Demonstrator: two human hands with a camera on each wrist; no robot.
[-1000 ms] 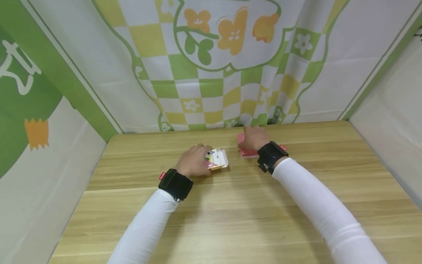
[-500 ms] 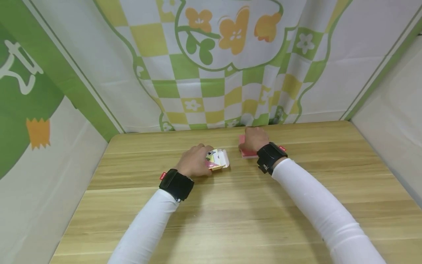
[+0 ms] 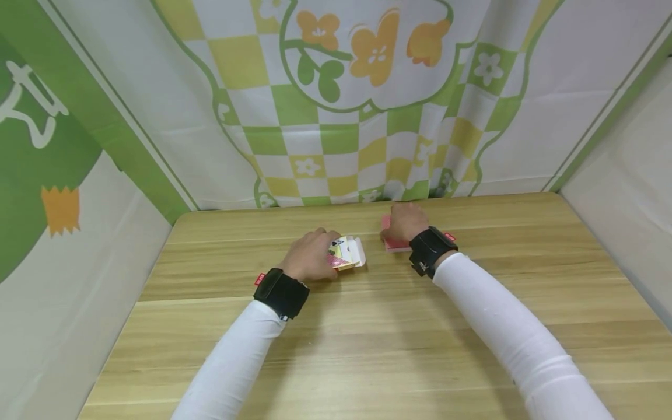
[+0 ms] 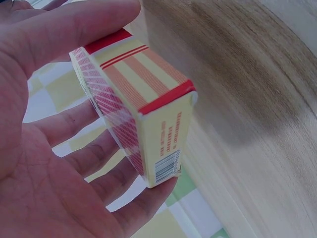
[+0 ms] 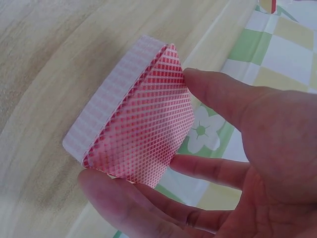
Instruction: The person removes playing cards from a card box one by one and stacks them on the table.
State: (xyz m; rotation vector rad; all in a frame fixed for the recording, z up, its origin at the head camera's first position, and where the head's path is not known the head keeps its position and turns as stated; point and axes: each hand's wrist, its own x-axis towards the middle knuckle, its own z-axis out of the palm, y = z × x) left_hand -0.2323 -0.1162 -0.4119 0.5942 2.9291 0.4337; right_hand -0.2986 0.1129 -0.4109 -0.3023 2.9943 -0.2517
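My left hand [image 3: 310, 255] holds a playing-card box [image 3: 343, 252] low over the table, its white end flap sticking out to the right. In the left wrist view the thumb lies along one narrow side of the box [image 4: 148, 74] and the fingers reach round the opposite side; a barcode shows on its end. Just to the right, my right hand [image 3: 406, 223] grips a squared deck of playing cards [image 3: 394, 245] by its edges. The right wrist view shows the deck's [image 5: 141, 121] red patterned back, with thumb and fingertips at its edges.
The wooden table [image 3: 346, 350] extends toward me and to both sides. A patterned curtain [image 3: 336, 140] hangs along the table's back edge, close behind the right hand. White and green fabric walls [image 3: 625, 192] stand at left and right.
Both hands keep their places on the box and the deck. The head view has shifted very slightly.
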